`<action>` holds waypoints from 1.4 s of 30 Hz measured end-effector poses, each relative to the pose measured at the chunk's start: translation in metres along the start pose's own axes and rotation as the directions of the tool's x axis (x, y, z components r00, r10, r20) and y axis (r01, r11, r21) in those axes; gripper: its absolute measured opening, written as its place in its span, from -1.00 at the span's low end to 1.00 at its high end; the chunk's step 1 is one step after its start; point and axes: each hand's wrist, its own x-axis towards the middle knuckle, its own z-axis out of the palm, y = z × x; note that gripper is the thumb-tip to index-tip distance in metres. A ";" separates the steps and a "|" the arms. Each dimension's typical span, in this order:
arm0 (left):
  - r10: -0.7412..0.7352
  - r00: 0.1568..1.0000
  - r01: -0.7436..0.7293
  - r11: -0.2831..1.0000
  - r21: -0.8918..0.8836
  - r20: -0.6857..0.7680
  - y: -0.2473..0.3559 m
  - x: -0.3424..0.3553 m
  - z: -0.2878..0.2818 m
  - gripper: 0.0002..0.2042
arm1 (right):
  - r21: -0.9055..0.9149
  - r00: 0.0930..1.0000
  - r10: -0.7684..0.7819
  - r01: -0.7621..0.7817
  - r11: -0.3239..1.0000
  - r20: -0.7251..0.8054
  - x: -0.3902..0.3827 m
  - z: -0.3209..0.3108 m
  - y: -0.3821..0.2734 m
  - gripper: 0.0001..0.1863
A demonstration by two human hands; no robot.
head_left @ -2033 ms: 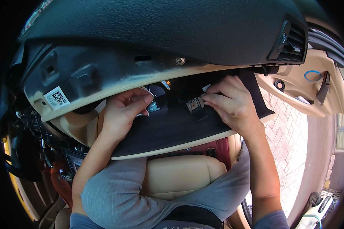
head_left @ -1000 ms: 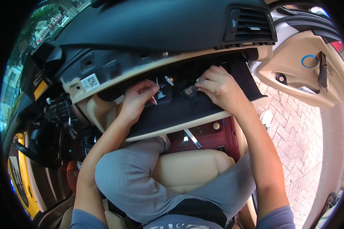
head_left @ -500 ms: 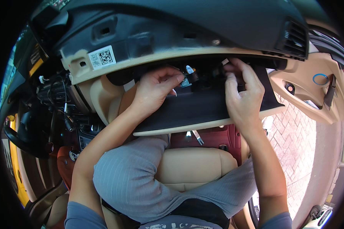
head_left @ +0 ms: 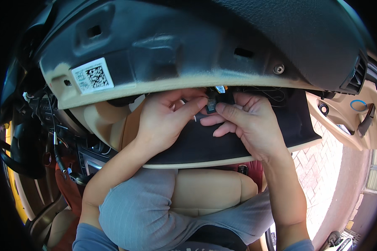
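Note:
Between my two hands is a small dark rectangular module (head_left: 211,106) with a greenish labelled face, at the mouth of the open glove box (head_left: 184,148). My left hand (head_left: 163,117) is closed, thumb and fingertips pinching the module's left side. My right hand (head_left: 257,121) grips its right side, thumb at the edge and the upper finger partly hidden behind; its lower fingers stick out loosely. A small shiny clear and amber piece (head_left: 220,89) shows just above the module. Deeper inside, the opening is dark.
Overhead hangs the dashboard edge (head_left: 155,93) with a printed code sticker (head_left: 93,76) and a screw (head_left: 278,69). A loose cable (head_left: 56,146) dangles at the left. Thin wires (head_left: 266,95) show behind my right hand. The open door (head_left: 343,119) stands at right.
My right hand has come left from the opening's right side to the module that my left hand holds. The view has moved closer to the dashboard.

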 end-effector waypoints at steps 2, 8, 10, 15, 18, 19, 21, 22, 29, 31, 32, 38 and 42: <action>0.017 1.000 -0.018 1.000 -0.021 -0.022 0.002 -0.005 -0.001 -0.80 | 0.027 1.000 -0.009 0.008 1.000 0.026 0.002 0.000 0.001 -0.73; 0.257 0.944 -0.211 0.952 0.222 -0.206 0.005 -0.022 -0.008 -0.86 | 0.057 0.998 0.017 -0.021 0.998 0.065 0.001 0.002 0.000 -0.69; 0.461 0.881 -0.369 0.812 0.452 -0.110 0.006 -0.022 -0.016 -0.84 | 0.069 0.994 0.036 -0.043 0.997 0.101 0.002 0.004 0.001 -0.65; 0.652 0.758 -0.499 0.607 0.619 -0.028 0.009 -0.029 -0.027 -0.79 | 0.175 0.984 0.058 -0.088 0.981 0.168 0.003 0.020 0.010 -0.63; 0.716 0.690 -0.599 0.483 0.639 0.107 0.010 -0.033 -0.033 -0.69 | 0.225 0.982 0.048 -0.089 0.970 0.184 0.005 0.031 0.017 -0.64; 0.726 0.677 -0.612 0.460 0.644 0.125 0.010 -0.035 -0.035 -0.67 | 0.207 0.983 0.046 -0.083 0.975 0.176 0.005 0.033 0.018 -0.63; 0.738 0.647 -0.644 0.395 0.655 0.192 0.011 -0.038 -0.039 -0.64 | 0.178 0.986 0.030 -0.059 0.982 0.162 0.004 0.035 0.017 -0.63; 0.737 0.639 -0.654 0.371 0.659 0.219 0.011 -0.039 -0.041 -0.63 | 0.178 0.985 0.028 -0.058 0.982 0.170 0.004 0.035 0.017 -0.63; 0.730 0.617 -0.637 0.244 0.731 0.294 0.009 -0.041 -0.043 -0.60 | 0.126 0.983 0.051 -0.074 0.989 0.176 0.005 0.037 0.016 -0.61; 0.729 0.607 -0.633 0.204 0.747 0.315 0.011 -0.041 -0.042 -0.60 | 0.117 0.983 0.042 -0.064 0.991 0.181 0.005 0.037 0.016 -0.61; 0.727 0.604 -0.627 0.182 0.758 0.326 0.011 -0.040 -0.042 -0.59 | 0.111 0.983 0.030 -0.051 0.992 0.180 0.005 0.037 0.016 -0.60; 0.725 0.549 -0.675 0.090 0.732 0.417 0.014 -0.037 -0.042 -0.61 | 0.120 0.985 0.005 -0.026 0.992 0.174 0.005 0.038 0.018 -0.59; 0.718 0.537 -0.687 0.067 0.724 0.443 0.016 -0.037 -0.043 -0.63 | 0.134 0.984 0.019 -0.042 0.990 0.175 0.006 0.037 0.019 -0.59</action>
